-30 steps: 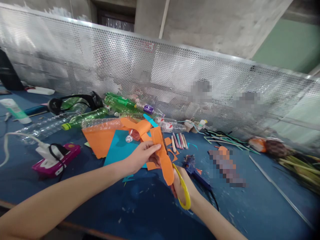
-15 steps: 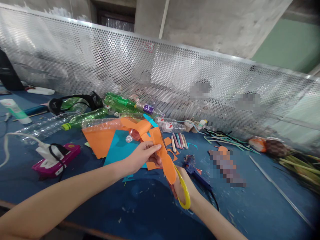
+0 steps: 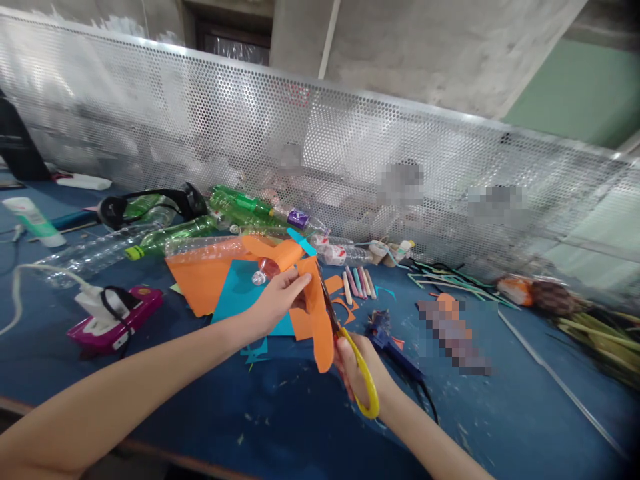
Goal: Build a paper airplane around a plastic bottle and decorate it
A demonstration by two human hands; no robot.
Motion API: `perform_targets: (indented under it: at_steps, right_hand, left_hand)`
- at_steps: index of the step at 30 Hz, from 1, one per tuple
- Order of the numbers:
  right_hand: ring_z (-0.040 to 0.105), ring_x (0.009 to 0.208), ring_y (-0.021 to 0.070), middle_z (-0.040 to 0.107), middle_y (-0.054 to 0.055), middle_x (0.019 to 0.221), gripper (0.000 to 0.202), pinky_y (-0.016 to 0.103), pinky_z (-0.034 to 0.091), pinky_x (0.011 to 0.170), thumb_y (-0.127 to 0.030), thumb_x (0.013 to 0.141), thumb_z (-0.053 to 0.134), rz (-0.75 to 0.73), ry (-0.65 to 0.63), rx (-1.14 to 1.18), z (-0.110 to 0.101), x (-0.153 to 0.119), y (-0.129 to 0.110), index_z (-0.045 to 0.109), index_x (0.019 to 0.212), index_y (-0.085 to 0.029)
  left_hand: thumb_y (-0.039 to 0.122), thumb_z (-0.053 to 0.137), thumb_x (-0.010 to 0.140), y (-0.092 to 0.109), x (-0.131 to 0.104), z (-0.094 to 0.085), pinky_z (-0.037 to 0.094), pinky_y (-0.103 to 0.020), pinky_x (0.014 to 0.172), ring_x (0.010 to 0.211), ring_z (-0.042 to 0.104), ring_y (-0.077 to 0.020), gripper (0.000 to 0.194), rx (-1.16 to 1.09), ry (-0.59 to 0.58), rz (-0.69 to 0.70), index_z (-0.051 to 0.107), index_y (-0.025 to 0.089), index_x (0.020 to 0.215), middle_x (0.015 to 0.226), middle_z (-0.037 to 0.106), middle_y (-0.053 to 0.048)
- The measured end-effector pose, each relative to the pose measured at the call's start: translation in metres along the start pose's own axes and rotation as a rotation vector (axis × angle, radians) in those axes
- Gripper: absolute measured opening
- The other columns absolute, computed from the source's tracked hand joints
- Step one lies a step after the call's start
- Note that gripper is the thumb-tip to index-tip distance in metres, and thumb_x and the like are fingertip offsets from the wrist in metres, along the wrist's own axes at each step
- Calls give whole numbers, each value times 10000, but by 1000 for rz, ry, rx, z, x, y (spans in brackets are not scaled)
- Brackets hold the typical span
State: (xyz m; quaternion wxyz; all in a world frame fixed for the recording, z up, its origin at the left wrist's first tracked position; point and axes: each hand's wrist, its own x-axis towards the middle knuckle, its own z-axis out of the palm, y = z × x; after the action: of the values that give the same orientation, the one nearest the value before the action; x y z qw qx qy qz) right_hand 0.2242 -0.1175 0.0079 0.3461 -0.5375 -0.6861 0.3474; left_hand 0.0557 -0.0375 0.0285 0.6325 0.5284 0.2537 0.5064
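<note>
My left hand [image 3: 281, 293] pinches an orange paper piece [image 3: 321, 333] with a long rounded lobe hanging down. In my right hand [image 3: 363, 367] are yellow-handled scissors [image 3: 369, 387], their dark blades pointing up along the paper's right edge. Just beyond my left hand, an orange paper shape [image 3: 280, 253] with a narrow blue strip [image 3: 301, 241] lies over a clear bottle. Under and beside the left hand is a blue sheet [image 3: 233, 293], with orange scraps [image 3: 343, 310] to the right of the paper.
Green bottles [image 3: 175, 233] and a black headset [image 3: 145, 200] lie at the back left. A magenta power strip [image 3: 115, 320] sits at left. Chalk-like sticks [image 3: 359, 283] and a blue glue gun [image 3: 395, 347] lie right of centre. A metal mesh [image 3: 340, 147] stands behind.
The orange paper has turned, its lower lobe swinging left, and my left hand has moved slightly up and left. The scissor blades now show beside the paper.
</note>
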Motion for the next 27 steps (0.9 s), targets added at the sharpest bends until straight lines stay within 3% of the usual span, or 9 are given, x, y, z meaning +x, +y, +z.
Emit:
perform_targets:
  at_steps: [14, 17, 21, 27]
  right_hand:
    - [312, 307, 62, 356, -61, 477, 580, 195, 285, 265, -740, 803, 312, 32, 29, 15, 2, -1, -3, 460, 691, -191]
    - [384, 279, 81, 384, -63, 467, 566, 200, 316, 272, -720, 823, 287, 52, 0, -30, 0, 0, -4, 452, 701, -193]
    - [571, 425, 152, 516, 4, 510, 566, 241, 437, 418, -688, 851, 236, -54, -90, -86, -5, 1, -6, 445, 672, -193]
    - [522, 543, 158, 529, 28, 603, 516, 277, 428, 535, -591, 916, 195, -286, -50, -211, -9, 3, -2, 433, 672, -204]
  left_hand:
    - [419, 632, 809, 2, 0, 1, 475, -246, 611, 616, 569, -118, 280, -10, 32, -13, 579, 150, 751, 688, 579, -3]
    - [428, 632, 806, 2, 0, 1, 485, -256, 627, 638, 580, -128, 285, 1, 30, -6, 585, 149, 777, 718, 595, -16]
    - [434, 610, 817, 2, 0, 1, 485, -255, 595, 604, 574, -127, 297, 65, 5, 28, 563, 150, 743, 666, 577, -7]
    - [414, 544, 860, 5, -2, 4, 494, -272, 622, 663, 601, -150, 277, 207, -47, 55, 562, 158, 756, 698, 590, -13]
